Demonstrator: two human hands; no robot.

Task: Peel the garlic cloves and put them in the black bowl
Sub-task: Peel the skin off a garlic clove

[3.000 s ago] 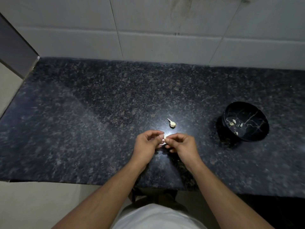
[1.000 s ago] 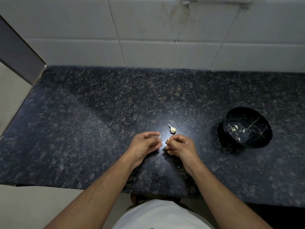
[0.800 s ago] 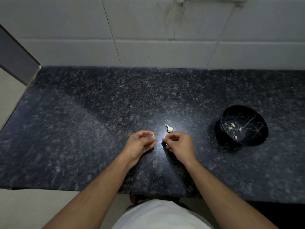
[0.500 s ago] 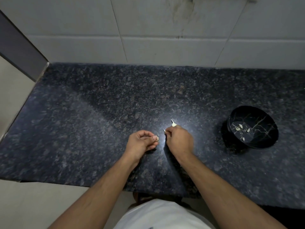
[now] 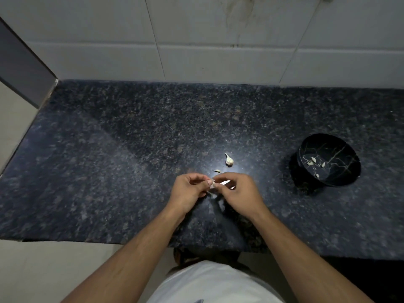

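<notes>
Granite, dark and speckled, makes up the countertop (image 5: 131,160), with a bright glare patch just beyond the hands. Behind the countertop rises a wall of large pale tiles (image 5: 109,40) with grey grout lines and a brownish stain near the top centre. At the countertop's far left corner a grey panel (image 5: 19,68) runs diagonally, and a pale floor (image 5: 43,270) shows below its near edge.

Both hands meet over the countertop's near middle. The left hand (image 5: 188,191) has its fingers curled, thumb and forefinger pinching a small garlic clove (image 5: 212,186). The right hand (image 5: 238,191) is likewise curled, its fingertips closed on the same clove, and a thin pale strip of skin (image 5: 225,182) sticks out between its fingers. The clove is held just above the countertop.

On the countertop just beyond the hands lies a small curved peel scrap (image 5: 216,171), and a little farther back an unpeeled garlic clove with a pointed tail (image 5: 228,160). The black bowl (image 5: 341,178), veined with thin gold lines, stands on the countertop well to the right of the hands, with several pale peeled pieces (image 5: 312,161) inside. A white shirt (image 5: 214,283) shows at the bottom of the view.
</notes>
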